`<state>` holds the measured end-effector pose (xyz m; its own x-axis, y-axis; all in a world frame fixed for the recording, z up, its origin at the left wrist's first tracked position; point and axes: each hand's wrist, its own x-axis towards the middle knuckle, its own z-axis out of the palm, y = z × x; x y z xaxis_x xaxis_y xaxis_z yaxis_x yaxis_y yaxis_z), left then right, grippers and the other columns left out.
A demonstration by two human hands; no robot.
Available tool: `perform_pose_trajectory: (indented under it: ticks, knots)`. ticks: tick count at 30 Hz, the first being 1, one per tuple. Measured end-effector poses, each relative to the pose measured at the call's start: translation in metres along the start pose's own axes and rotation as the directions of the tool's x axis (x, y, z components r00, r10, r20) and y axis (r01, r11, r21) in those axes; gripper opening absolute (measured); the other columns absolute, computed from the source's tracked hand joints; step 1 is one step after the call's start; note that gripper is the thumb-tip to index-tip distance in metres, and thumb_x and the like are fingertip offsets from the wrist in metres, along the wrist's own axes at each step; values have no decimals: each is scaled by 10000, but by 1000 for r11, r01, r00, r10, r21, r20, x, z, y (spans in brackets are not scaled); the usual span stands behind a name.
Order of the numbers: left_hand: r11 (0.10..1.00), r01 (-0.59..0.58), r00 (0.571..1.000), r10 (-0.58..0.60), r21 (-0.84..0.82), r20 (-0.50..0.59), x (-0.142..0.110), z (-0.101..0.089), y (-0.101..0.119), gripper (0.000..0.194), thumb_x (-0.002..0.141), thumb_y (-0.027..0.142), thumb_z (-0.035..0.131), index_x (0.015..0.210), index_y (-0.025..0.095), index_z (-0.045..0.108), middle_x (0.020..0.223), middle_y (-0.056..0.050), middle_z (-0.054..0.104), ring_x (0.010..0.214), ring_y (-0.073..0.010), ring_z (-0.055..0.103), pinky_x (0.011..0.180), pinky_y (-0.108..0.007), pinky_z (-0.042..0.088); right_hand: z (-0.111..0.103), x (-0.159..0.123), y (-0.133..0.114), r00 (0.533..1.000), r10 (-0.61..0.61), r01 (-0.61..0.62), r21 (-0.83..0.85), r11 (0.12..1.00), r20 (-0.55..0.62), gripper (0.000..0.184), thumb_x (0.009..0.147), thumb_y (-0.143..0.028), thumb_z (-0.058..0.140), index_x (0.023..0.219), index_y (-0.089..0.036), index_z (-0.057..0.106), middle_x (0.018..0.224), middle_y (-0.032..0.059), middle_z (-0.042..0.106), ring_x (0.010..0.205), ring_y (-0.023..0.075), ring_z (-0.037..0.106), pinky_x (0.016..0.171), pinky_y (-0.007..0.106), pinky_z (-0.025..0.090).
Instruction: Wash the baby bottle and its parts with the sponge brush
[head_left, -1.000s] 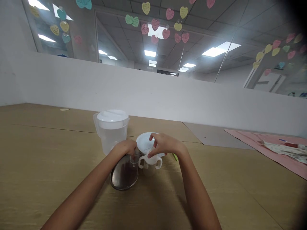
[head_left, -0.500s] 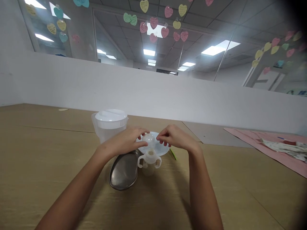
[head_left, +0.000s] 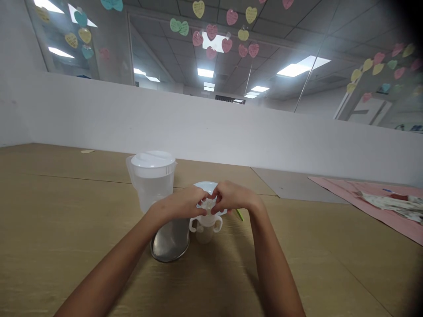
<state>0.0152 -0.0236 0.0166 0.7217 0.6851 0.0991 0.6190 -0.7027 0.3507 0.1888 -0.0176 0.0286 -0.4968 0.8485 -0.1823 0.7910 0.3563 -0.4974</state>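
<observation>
Head view: left hand (head_left: 178, 203) and right hand (head_left: 233, 196) pinch a clear plastic dome (head_left: 207, 204), now moved from above the round white plate (head_left: 205, 186) onto the white two-handled cup (head_left: 205, 233); an oval steel tray (head_left: 169, 242) and a white-lidded clear pitcher (head_left: 152, 189) stand just beside.

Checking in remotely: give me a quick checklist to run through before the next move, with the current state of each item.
1. Left hand and right hand closed around the small clear piece: ok.
2. Two-handled white cup upright on the wooden table: ok.
3. Clear piece seated on the cup: cannot tell, fingers hide the join.
4. Plastic pitcher upright, white lid on: ok.
5. Left forearm clear of the steel tray: cannot tell, it passes over the tray.
</observation>
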Motion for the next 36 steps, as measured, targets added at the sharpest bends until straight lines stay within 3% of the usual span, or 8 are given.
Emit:
perform_pose_trajectory:
  ticks: [4,8,12,22,28,33,36]
  knots:
    - [1000,11,1000,-11,-4,-26,5,-1,-3,306,677,320,568,943,172,609,745,-19,613,678,-144,555,577,-215,370,-1,1,2,999,32,-34,52,998,38,252,630,-248,648,857,-148,610,738,34,672,556,117,618,459,178,476]
    - [988,94,995,-96,-122,-10,9,-2,-13,490,589,372,653,1019,151,574,817,-37,637,724,-155,586,583,-208,409,-2,2,3,995,88,-90,56,994,41,376,616,-273,676,952,-127,586,743,49,685,558,126,631,471,180,475]
    - [973,56,998,-58,-224,-2,12,-1,-23,480,561,396,677,961,141,607,843,-51,646,766,-165,599,618,-209,436,-2,3,5,995,74,-78,72,994,65,329,623,-290,671,899,-127,599,712,49,683,582,140,642,491,190,485]
    - [975,-4,1000,8,-221,13,12,-1,-22,388,593,414,645,892,167,645,762,-8,634,727,-149,564,593,-201,395,-5,5,8,983,146,-162,148,976,110,482,587,-346,720,981,-142,532,731,43,683,569,131,642,504,184,484]
    - [976,23,1000,-22,-217,8,13,1,-22,431,579,416,659,929,168,623,811,-17,629,750,-156,569,604,-209,407,-4,9,16,987,95,-119,184,976,133,496,595,-352,710,1000,-133,524,719,44,672,550,130,633,502,198,498]
    - [989,34,999,-29,-144,36,7,-3,-22,522,613,449,634,1055,184,557,959,-48,616,849,-181,571,688,-244,426,-7,5,15,990,87,-105,184,977,107,606,542,-404,732,1052,-145,534,853,76,665,572,125,624,473,202,503]
    - [985,31,999,-35,-171,-20,-1,-14,-30,619,625,435,636,1169,190,471,1061,-59,589,922,-177,554,749,-250,430,-15,-8,18,998,56,-47,191,980,-40,557,565,-371,722,1046,-149,547,939,90,642,616,131,623,475,213,512]
